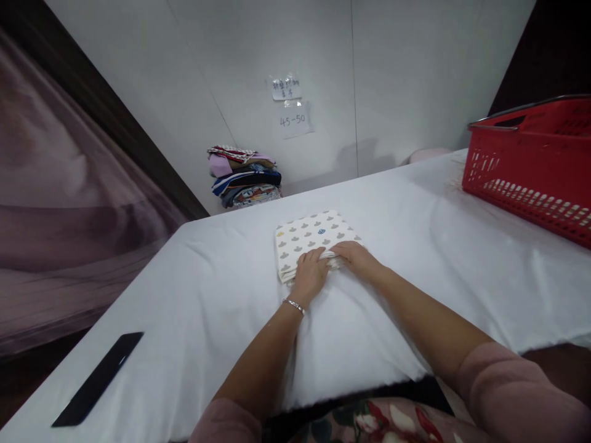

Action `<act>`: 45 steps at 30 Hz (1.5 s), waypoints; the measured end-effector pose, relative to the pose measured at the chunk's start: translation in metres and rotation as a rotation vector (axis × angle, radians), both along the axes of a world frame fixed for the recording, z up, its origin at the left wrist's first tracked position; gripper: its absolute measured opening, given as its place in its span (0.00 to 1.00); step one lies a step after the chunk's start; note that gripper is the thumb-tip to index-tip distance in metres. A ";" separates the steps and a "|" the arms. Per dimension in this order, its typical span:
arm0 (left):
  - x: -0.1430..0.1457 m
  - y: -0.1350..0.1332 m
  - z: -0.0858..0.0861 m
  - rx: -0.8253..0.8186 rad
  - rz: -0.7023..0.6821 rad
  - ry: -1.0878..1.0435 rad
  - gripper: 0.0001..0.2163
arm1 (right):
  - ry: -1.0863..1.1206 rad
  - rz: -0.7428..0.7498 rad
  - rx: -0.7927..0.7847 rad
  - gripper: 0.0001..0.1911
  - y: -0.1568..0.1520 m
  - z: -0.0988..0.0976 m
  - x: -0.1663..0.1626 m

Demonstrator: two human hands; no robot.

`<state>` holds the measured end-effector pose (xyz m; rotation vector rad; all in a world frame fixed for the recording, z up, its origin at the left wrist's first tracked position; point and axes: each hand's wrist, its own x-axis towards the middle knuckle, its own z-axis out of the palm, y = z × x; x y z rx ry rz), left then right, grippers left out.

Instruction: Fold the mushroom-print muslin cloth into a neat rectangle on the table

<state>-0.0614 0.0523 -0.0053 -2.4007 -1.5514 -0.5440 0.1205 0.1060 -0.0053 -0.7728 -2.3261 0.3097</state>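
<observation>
A folded white cloth (305,237) printed with grey motifs, plus a blue and a yellow one, lies in a thick layered rectangle on the white-covered table. My left hand (313,271), with a silver bracelet at its wrist, grips the cloth's near edge, fingers over the top and thumb by the front layers. Close beside it, my right hand (354,257) holds the near right corner the same way, its thumb mostly hidden. The fingertips of both hands almost meet at the middle of that edge.
A red plastic basket (530,166) with a metal handle stands at the right. Beyond the far edge is a stack of folded fabrics (247,178). A flat black object (99,378) rests near the left edge of the table (198,344). Paper signs (295,120) hang on the wall.
</observation>
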 end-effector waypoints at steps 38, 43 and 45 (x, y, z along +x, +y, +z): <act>0.007 -0.004 -0.004 0.105 -0.108 0.050 0.11 | 0.012 0.037 -0.091 0.18 -0.007 0.008 0.006; 0.004 -0.002 -0.006 0.062 -0.056 -0.019 0.11 | 0.030 -0.021 -0.071 0.25 0.003 -0.002 0.019; 0.003 -0.002 -0.007 0.053 -0.046 -0.037 0.11 | 0.083 -0.086 -0.119 0.28 0.009 -0.006 0.030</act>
